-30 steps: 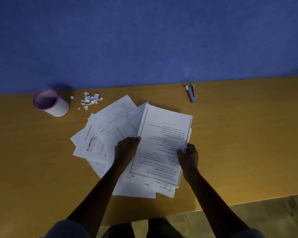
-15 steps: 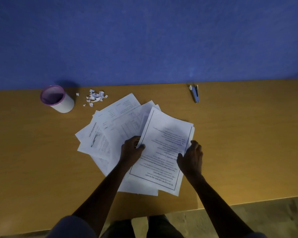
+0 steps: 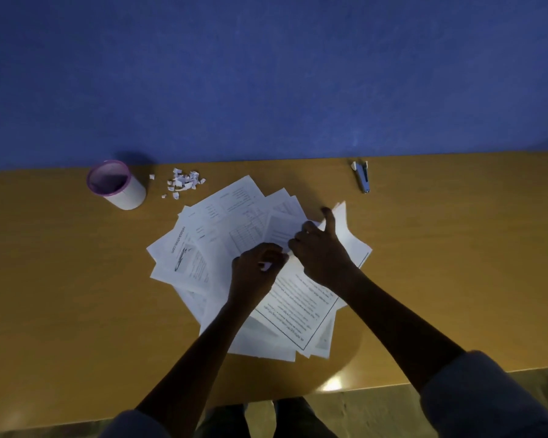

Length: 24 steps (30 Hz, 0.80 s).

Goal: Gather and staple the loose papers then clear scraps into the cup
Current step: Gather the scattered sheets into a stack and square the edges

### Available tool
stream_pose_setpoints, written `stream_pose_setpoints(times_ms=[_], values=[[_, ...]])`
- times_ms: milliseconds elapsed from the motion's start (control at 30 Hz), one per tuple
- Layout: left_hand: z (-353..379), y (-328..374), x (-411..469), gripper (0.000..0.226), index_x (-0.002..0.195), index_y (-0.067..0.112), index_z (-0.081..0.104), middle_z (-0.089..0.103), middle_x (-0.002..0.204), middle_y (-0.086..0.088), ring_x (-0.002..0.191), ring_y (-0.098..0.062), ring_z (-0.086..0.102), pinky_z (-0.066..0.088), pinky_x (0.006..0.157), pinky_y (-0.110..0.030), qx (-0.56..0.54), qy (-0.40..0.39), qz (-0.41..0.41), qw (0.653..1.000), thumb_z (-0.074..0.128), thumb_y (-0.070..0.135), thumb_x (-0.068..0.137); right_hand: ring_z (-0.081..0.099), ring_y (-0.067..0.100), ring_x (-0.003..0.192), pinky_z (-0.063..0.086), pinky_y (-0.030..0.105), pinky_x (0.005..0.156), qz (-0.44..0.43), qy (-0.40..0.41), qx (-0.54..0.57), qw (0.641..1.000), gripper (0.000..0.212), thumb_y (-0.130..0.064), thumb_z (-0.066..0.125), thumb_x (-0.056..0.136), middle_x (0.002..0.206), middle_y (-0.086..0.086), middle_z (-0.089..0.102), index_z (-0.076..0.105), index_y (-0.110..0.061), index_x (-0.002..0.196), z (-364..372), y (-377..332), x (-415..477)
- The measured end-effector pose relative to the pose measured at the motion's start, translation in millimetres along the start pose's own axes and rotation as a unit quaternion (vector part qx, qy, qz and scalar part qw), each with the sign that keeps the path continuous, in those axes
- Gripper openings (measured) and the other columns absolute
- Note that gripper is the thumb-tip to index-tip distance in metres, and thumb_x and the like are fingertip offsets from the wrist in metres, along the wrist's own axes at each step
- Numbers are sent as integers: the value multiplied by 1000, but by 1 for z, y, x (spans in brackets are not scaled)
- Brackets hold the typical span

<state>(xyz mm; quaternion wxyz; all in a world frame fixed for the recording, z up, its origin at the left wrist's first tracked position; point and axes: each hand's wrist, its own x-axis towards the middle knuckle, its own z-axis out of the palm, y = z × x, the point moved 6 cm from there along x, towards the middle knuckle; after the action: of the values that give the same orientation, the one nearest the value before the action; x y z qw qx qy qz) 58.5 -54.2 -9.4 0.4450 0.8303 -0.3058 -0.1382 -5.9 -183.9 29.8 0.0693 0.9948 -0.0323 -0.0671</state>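
Now we are in the gathering step, and both our hands are on the loose papers (image 3: 222, 245), which lie fanned out in the middle of the wooden table (image 3: 60, 279). Our left hand (image 3: 255, 268) is curled, with its fingertips pinching the edge of one sheet near the centre of the pile. Our right hand (image 3: 321, 248) lies across the top bordered sheet (image 3: 301, 298), fingers spread, and the far corner of that sheet curls up just beside the index finger. Whether the right hand truly grips a sheet or only presses on it, we cannot tell.

We judge the sheets as very light, thin and floppy, and they slide easily over each other on the smooth table. So it is better to take them by the outer edges with both hands and push them together, not to lift from the middle, where they bend.

The cup (image 3: 117, 184) with the purple rim stands at the far left, the scraps (image 3: 184, 181) just beside it. The stapler (image 3: 363, 177) lies well apart, at the far right, untouched.
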Motion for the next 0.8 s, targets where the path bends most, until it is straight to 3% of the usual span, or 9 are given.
stream_pose_setpoints(times_ms=[133,233,300,367,433,500,567,733,800], values=[[-36,-21,-6,22,117,16,68,71,115,7,103,-7,64,53,89,-26,-35,132,-144,980,58,30,104,70,28,94,29,64,112,62,-10,32,998,27,-4,70,68,84,1,74,72,-17,92,-12,34,-1],[-42,-43,-14,29,123,10,64,70,127,-7,118,-23,64,47,101,-35,-42,126,-243,961,42,25,110,72,30,96,44,47,96,133,-9,85,987,27,-7,64,81,100,6,77,70,-15,106,-27,67,-1],[-35,-50,-18,32,122,9,62,70,125,-11,119,-29,64,46,97,-36,-38,92,-282,954,38,26,110,72,38,96,53,43,82,188,14,136,973,23,-10,62,88,102,14,75,68,-10,110,-37,89,-4],[-24,-50,-17,31,124,7,61,70,122,-11,116,-30,65,43,89,-31,11,39,-276,960,48,30,108,70,45,95,57,47,77,235,37,179,955,21,-12,63,91,101,22,73,64,-7,111,-43,108,-10],[-9,-50,-18,48,133,8,55,68,126,-11,118,-29,64,50,92,-34,42,-16,-261,964,65,40,98,68,49,98,57,48,80,261,45,210,941,24,-13,63,93,104,25,72,62,-6,116,-43,120,-17],[7,-48,-24,70,135,10,49,60,127,-10,118,-28,57,54,96,-41,92,-59,-254,961,77,50,85,68,48,102,54,43,85,281,55,246,926,27,-9,64,94,110,24,72,63,-2,120,-42,127,-23],[17,-44,-30,80,132,11,47,54,126,-10,117,-27,53,56,93,-43,147,-75,-249,954,83,55,76,70,46,99,50,36,81,297,67,274,912,23,-6,64,94,109,22,73,63,1,116,-39,129,-30],[24,-39,-33,76,128,11,46,57,122,-10,114,-28,57,56,92,-43,154,-56,-258,952,89,42,74,72,45,99,51,33,80,316,83,300,896,19,-3,62,95,114,21,73,62,2,113,-28,126,-46],[24,-41,-31,62,124,11,51,62,118,-8,111,-27,62,58,88,-41,121,-58,-264,955,86,32,78,72,45,101,52,32,80,317,98,304,893,20,-3,63,95,117,22,73,62,2,114,-29,125,-52]])
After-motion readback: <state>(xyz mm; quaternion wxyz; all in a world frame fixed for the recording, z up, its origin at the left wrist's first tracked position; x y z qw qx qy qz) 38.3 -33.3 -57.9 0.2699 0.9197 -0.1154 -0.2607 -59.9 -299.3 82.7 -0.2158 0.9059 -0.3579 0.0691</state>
